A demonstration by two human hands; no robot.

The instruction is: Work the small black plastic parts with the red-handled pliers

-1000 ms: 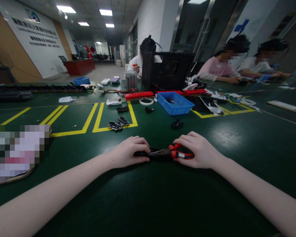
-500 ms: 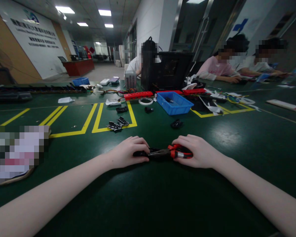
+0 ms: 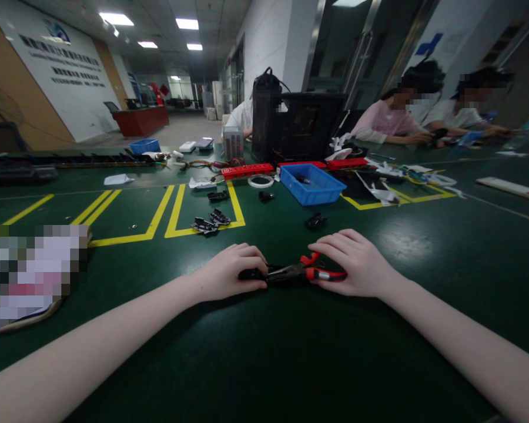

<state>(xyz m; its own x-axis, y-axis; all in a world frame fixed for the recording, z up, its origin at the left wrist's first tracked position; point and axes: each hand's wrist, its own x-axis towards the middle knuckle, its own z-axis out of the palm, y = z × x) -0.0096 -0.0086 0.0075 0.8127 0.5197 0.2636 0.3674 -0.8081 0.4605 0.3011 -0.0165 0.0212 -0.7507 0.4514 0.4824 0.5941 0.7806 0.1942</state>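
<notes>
My left hand (image 3: 240,269) is closed around a small black part (image 3: 252,274), mostly covered by the fingers. In my right hand (image 3: 350,263) are long-nose pliers (image 3: 326,275) with red and black handles, the handles spread apart. The jaws point left and reach the black part at my left fingertips; whether they grip it I cannot tell. Beyond my hands lies a dark plastic piece (image 3: 316,221). Further left, black parts with silvery bits (image 3: 205,225) rest by the yellow tape.
A blue bin (image 3: 312,187) with a dark item inside stands past my hands. Behind it run red power strips (image 3: 247,170) and a black computer case (image 3: 297,126). A clipboard-like board (image 3: 39,276) lies at left. Co-workers (image 3: 392,117) sit across the table.
The plier handles have spread wider, and my right hand's fingers have lifted and opened a little. My left hand has stayed in place.
</notes>
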